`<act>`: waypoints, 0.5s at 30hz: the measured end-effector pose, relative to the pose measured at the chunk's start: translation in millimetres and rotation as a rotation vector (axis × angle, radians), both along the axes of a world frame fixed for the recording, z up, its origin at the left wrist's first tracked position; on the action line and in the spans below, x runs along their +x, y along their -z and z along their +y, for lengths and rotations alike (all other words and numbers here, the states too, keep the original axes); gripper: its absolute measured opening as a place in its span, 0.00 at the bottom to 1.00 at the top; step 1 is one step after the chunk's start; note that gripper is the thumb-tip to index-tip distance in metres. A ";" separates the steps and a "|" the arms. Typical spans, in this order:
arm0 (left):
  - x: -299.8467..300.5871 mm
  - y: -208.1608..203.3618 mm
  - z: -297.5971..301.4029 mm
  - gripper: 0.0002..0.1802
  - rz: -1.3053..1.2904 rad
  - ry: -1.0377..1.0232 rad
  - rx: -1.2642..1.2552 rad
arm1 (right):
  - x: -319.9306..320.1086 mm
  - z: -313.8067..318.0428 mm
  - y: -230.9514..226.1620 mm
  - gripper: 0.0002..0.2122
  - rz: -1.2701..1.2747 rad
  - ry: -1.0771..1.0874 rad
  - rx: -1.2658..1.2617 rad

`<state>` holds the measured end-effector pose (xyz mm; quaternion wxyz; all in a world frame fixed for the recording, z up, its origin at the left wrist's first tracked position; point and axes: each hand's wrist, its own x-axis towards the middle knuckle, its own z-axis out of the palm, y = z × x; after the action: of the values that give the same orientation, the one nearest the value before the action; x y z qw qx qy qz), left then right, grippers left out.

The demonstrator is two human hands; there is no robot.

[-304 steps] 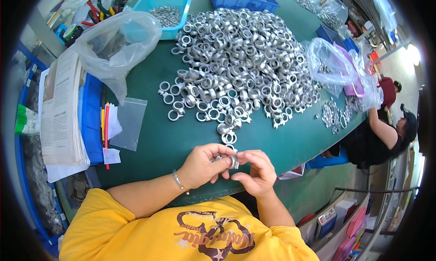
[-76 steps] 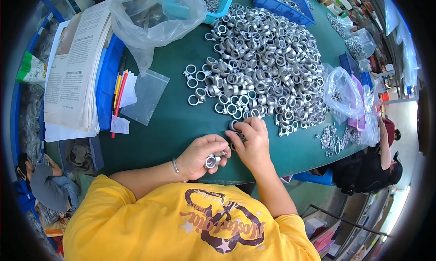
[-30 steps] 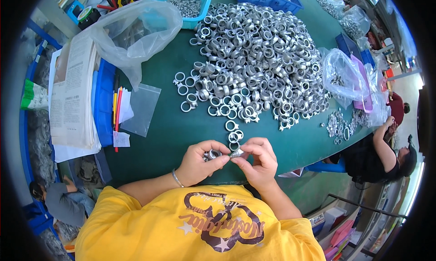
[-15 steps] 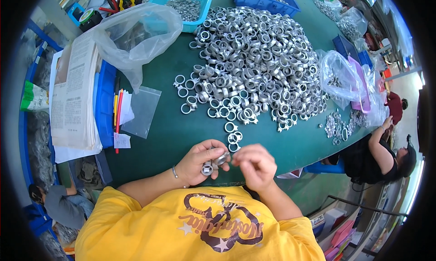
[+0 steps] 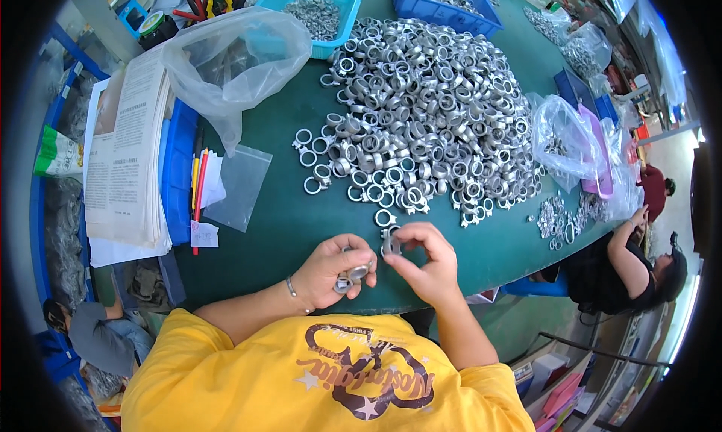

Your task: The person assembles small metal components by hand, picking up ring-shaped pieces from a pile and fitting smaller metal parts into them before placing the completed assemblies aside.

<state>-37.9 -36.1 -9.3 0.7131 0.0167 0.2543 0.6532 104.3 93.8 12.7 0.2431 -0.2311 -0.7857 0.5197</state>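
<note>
My left hand point(image 5: 331, 265) is curled around a few metal rings point(image 5: 344, 284), low over the near edge of the green table point(image 5: 289, 214). To its right, my right hand point(image 5: 430, 270) pinches one silvery metal ring point(image 5: 389, 245) between thumb and fingers. Just beyond that ring lies a loose ring point(image 5: 385, 218), close to my right fingertips. From there a large heap of similar rings point(image 5: 444, 101) spreads over the middle of the table; many have a small lug on the outside.
Left lie a clear plastic bag point(image 5: 241, 71), a newspaper stack point(image 5: 128, 169), a blue tray point(image 5: 180, 169), pencils point(image 5: 199, 184) and a flat zip bag point(image 5: 244, 187). Turquoise point(image 5: 342, 37) and blue bins point(image 5: 451, 17) stand behind. At right sits a person in black point(image 5: 613, 274).
My right hand has moved slightly away from my left and now pinches a ring near the front of the heap. My left hand keeps its rings. The view has shifted slightly.
</note>
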 end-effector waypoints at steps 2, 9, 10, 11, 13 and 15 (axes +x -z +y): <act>1.6 -5.8 0.5 0.06 0.032 0.039 -0.004 | 6.1 -6.8 1.3 0.19 0.216 -0.077 -0.308; 3.9 -9.1 -0.2 0.08 0.269 0.068 -0.044 | 6.7 -18.0 12.0 0.21 0.451 -0.176 -0.649; 4.2 -11.7 -0.1 0.08 0.296 0.080 -0.061 | 6.5 -18.4 12.4 0.21 0.449 -0.194 -0.604; 4.0 -12.7 0.4 0.07 0.360 0.096 -0.055 | 6.3 -18.4 12.3 0.20 0.446 -0.212 -0.557; 4.3 -13.0 1.0 0.07 0.486 0.129 -0.044 | 6.5 -18.2 10.5 0.20 0.428 -0.234 -0.488; 6.2 -10.5 -0.2 0.06 0.527 0.119 -0.018 | 6.7 -17.9 6.0 0.20 0.400 -0.244 -0.447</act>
<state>-31.6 -36.3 1.2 0.6593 0.1946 0.4357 0.5810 111.0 75.9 6.7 0.2722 -0.0762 -0.6107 0.7397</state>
